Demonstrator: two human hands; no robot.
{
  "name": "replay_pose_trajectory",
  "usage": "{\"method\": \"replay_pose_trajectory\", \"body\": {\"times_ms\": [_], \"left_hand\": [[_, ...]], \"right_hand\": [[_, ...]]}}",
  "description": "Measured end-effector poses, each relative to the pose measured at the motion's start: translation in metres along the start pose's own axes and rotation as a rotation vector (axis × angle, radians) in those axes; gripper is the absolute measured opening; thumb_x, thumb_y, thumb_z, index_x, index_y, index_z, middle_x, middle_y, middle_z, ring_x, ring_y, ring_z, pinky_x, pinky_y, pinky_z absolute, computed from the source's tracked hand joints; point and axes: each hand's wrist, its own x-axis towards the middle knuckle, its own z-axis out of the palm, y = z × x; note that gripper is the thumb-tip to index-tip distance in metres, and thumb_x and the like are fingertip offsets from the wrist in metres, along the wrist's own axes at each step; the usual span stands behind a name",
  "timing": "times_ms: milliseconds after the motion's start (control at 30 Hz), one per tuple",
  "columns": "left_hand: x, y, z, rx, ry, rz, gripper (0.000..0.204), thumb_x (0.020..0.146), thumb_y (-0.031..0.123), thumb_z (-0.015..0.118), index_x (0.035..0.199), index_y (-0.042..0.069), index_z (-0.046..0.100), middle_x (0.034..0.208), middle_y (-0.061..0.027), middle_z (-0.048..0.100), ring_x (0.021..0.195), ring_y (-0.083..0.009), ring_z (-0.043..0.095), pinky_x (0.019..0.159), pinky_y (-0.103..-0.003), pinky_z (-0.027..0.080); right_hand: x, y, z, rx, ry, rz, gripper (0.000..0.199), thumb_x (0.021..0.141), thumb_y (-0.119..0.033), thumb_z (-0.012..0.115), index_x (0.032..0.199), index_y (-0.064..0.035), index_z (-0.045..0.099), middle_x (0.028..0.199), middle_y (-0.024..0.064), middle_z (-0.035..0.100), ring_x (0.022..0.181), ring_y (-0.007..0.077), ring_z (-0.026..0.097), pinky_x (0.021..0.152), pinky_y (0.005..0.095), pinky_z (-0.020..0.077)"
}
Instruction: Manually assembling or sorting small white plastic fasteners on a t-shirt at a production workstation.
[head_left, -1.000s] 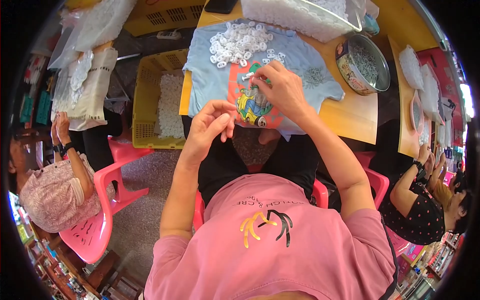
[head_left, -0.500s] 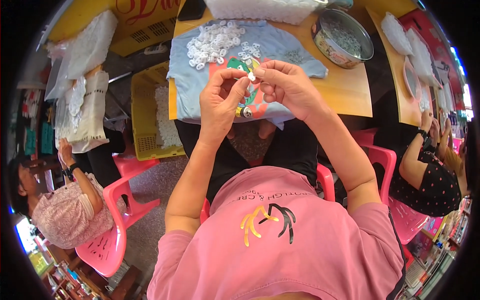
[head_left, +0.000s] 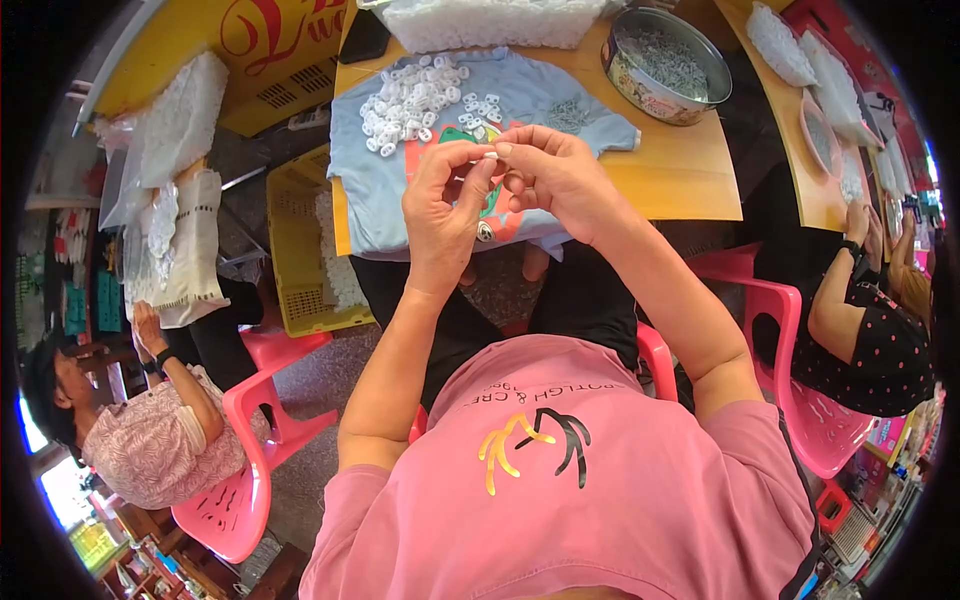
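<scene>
In front of me, above a light blue printed T-shirt (head_left: 365, 205) spread on the table, my hands meet fingertip to fingertip. My left hand (head_left: 440, 215) pinches a tiny white plastic piece (head_left: 491, 155) between thumb and forefinger. On the piece's other side, my right hand (head_left: 560, 180) is closed, its thumb and forefinger against it; whether a pin is in those fingers I cannot make out. Beyond the hands lie a heap of white plastic pieces with holes (head_left: 408, 105), a smaller group of such pieces (head_left: 482, 108) and a scatter of thin grey metal pins (head_left: 568, 116).
A round tin (head_left: 640, 92) of metal pins stands at the table's far right. A clear bag of white pieces (head_left: 480, 25) and a black phone (head_left: 365, 38) lie at the back. Left is a yellow crate (head_left: 300, 215). Seated people work at both sides on pink chairs (head_left: 245, 470).
The view has shifted slightly, with the table moving left and down in it. Both hands stay together; the white piece now shows less of its face between the fingertips.
</scene>
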Motion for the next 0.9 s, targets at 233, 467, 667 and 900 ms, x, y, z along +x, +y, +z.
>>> {"method": "replay_pose_trajectory", "body": {"times_ms": [233,467,667,900], "left_hand": [[0.009,0.005,-0.007,-0.357,0.053,-0.332,0.014,0.093,0.010,0.066,0.102,-0.001,0.064,0.079,-0.0046,0.066,0.065,-0.0082,0.060,0.061,-0.021,0.049],[0.001,0.008,0.002,-0.453,0.054,-0.397,0.017,0.092,0.008,0.067,0.105,-0.002,0.062,0.087,-0.0088,0.067,0.072,-0.0138,0.066,0.063,-0.024,0.054],[-0.027,-0.008,0.005,-0.604,0.044,-0.572,0.014,0.094,0.009,0.065,0.103,-0.001,0.062,0.087,-0.0090,0.068,0.072,-0.0137,0.067,0.063,-0.024,0.055],[-0.055,-0.015,0.005,-0.357,-0.085,-0.615,0.017,0.097,0.014,0.061,0.106,-0.001,0.063,0.091,-0.0076,0.068,0.076,-0.0115,0.066,0.068,-0.023,0.055]], "right_hand": [[-0.003,-0.002,0.001,-0.364,0.016,-0.266,0.024,0.094,-0.020,0.066,0.108,-0.0002,0.064,0.090,0.0021,0.066,0.071,0.0057,0.058,0.064,0.0221,0.0513],[-0.002,0.010,-0.006,-0.544,0.084,-0.365,0.022,0.093,-0.017,0.068,0.105,0.0001,0.065,0.087,0.0011,0.065,0.071,0.0055,0.057,0.063,0.0218,0.0481],[-0.019,0.049,-0.019,-0.770,0.174,-0.588,0.014,0.092,-0.010,0.067,0.099,0.0010,0.064,0.087,0.0029,0.062,0.068,0.0060,0.057,0.060,0.0223,0.0481],[-0.040,0.071,-0.040,-0.734,0.151,-0.466,0.009,0.093,-0.009,0.065,0.093,0.0000,0.062,0.081,0.0025,0.061,0.058,0.0074,0.058,0.052,0.0218,0.0469]]}}
